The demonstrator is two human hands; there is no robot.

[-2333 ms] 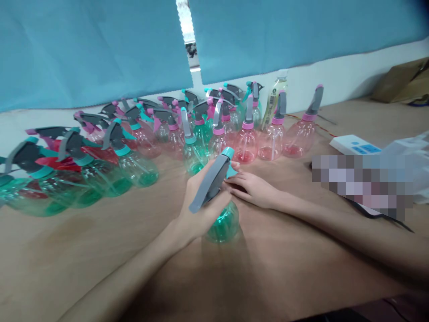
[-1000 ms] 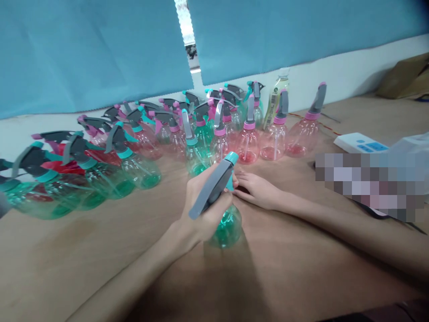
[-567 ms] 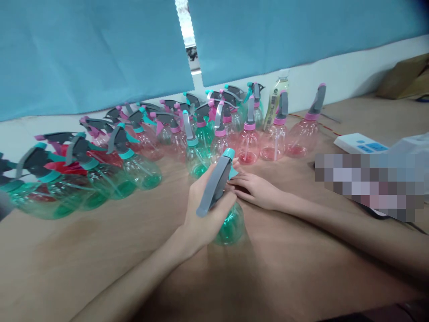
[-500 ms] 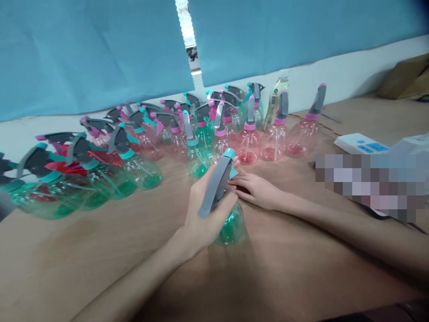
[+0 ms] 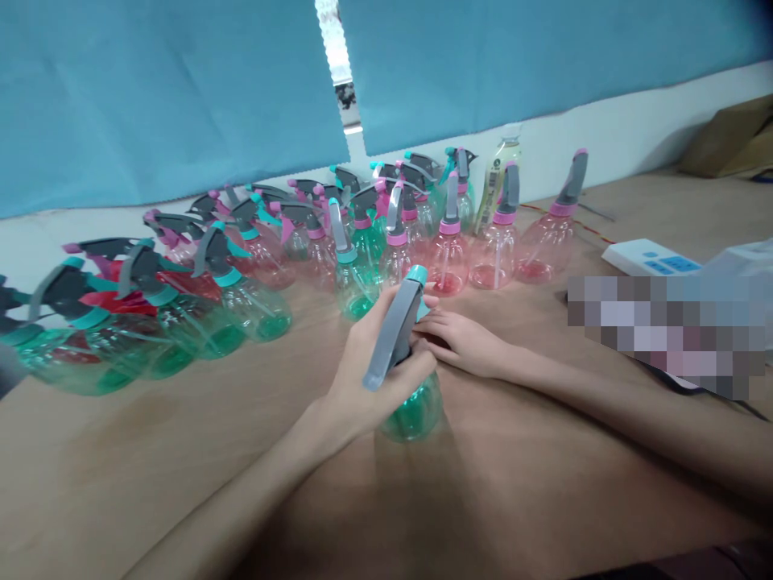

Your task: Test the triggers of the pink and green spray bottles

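We face a brown tabletop (image 5: 513, 483) against a white wall (image 5: 604, 129) with blue sheeting (image 5: 211, 97), spray bottles (image 5: 447, 262) crowding behind. We have room between our forearms (image 5: 573, 387). Our left hand (image 5: 356, 362) curls round a green trigger spray bottle (image 5: 415, 411) below its head; our right hand (image 5: 465, 342) lies loosely extended beside it, contact unclear.

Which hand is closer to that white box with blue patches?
Right. The right hand is left of the white box and nearer the person; the left hand is farther left, gripping the green spray bottle near its top.
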